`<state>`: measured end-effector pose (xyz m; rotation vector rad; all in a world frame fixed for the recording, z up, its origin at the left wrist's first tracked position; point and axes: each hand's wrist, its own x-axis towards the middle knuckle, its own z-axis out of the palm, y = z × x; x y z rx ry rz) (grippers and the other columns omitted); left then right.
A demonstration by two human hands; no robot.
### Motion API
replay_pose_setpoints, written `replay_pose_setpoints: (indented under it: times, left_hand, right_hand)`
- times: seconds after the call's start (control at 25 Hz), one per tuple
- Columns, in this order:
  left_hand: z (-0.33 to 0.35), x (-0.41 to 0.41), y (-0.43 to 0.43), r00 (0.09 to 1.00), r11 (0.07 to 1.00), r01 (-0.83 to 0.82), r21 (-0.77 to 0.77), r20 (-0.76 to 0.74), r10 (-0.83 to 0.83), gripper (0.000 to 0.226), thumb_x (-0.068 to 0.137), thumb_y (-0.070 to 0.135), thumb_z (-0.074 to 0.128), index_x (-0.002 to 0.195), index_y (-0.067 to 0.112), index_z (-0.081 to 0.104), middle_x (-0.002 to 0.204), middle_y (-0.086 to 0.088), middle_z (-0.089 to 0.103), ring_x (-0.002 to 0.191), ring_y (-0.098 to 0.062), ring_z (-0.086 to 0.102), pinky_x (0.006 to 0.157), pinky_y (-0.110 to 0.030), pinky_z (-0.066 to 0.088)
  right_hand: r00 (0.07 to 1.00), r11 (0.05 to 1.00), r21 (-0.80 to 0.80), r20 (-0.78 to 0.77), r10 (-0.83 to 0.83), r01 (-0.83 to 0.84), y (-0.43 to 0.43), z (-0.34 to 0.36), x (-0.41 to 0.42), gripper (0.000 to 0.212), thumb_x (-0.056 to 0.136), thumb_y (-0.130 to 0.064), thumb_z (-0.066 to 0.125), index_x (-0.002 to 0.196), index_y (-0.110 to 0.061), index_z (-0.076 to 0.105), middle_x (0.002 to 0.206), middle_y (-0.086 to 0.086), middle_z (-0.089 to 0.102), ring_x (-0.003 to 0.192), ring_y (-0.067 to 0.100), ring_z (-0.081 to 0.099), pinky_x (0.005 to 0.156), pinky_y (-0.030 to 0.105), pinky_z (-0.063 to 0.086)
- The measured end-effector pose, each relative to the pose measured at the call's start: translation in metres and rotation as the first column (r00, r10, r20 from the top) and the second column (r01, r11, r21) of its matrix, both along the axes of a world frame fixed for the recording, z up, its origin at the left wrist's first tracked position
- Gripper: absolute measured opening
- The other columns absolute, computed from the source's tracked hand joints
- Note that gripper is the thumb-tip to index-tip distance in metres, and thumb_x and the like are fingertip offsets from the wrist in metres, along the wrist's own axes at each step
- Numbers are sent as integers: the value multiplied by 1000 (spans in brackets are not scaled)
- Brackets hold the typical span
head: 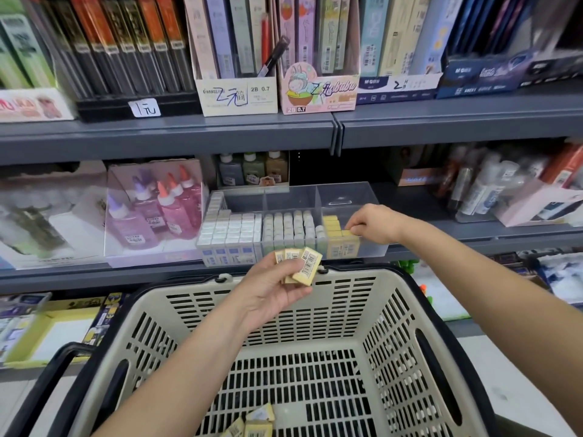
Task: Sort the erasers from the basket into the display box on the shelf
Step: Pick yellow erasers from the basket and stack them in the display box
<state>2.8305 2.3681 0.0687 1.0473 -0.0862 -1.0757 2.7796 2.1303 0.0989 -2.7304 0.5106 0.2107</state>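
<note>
My left hand [268, 287] holds three yellow erasers [299, 264] with barcode labels, fanned out above the far rim of the beige basket [388, 326]. My right hand [375, 223] reaches into the right compartment of the clear display box [372, 247] on the shelf and pinches one yellow eraser [347, 233] at the end of a row of yellow erasers [332, 225]. The box's left and middle compartments hold white and grey erasers. A few more yellow erasers [255, 422] lie on the basket floor near my left forearm.
A clear case of glitter glue bottles [154, 209] stands left of the display box. Bottles and boxes [492, 190] crowd the shelf to its right. The upper shelf [189, 134] carries pencil lead boxes. Black basket handles [60, 367] frame the rim.
</note>
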Motion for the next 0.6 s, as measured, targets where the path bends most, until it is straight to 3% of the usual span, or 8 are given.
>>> replay_pose_setpoints:
  times: [0.12,0.2,0.28,0.36,0.48,0.6]
  left_hand:
    - [6,-3,-5,1000,1000,-1,-7,9,2,46,62,4,69,106,5,56,77,-13,72,75,-24,68,56,-30,57]
    - [9,-3,-7,1000,1000,0,-15,17,0,49,62,4,69,110,4,56,80,-14,71,77,-26,67,55,-30,57]
    - [12,-2,-9,999,1000,-1,-24,33,2,50,63,4,70,111,3,55,83,-14,71,79,-26,66,56,-29,58]
    - [14,-1,-12,999,1000,-1,-28,41,2,49,67,4,70,114,3,54,84,-13,71,77,-23,67,57,-29,58]
    - [15,-6,-19,1000,999,4,-52,5,-4,44,72,6,68,113,3,54,84,-12,69,76,-20,66,59,-28,58]
    - [8,-10,-23,997,997,-30,-73,-70,24,30,86,5,58,115,3,55,88,-14,67,77,-21,64,61,-28,58]
  right_hand:
    - [999,987,-157,44,-21,28,12,6,-5,26,94,-21,48,112,-19,66,116,2,65,107,22,57,89,34,46]
    - [962,967,-234,271,-33,100,28,11,-13,21,93,-28,50,101,-22,69,101,-2,69,95,20,61,79,33,49]
    - [912,998,52,407,-52,34,46,18,-21,23,90,-35,55,90,-18,71,85,-4,70,80,16,65,72,30,51]
    - [932,926,366,359,-44,-97,64,24,-29,20,88,-30,60,91,-14,72,78,-6,70,71,10,67,66,22,53]
    - [953,882,461,298,-52,-97,71,21,-35,11,89,-17,61,95,-11,67,73,-7,64,63,4,62,60,15,51]
    - [952,826,562,276,-135,-46,59,25,-41,8,88,-12,61,83,-17,63,68,-5,64,57,0,62,56,15,52]
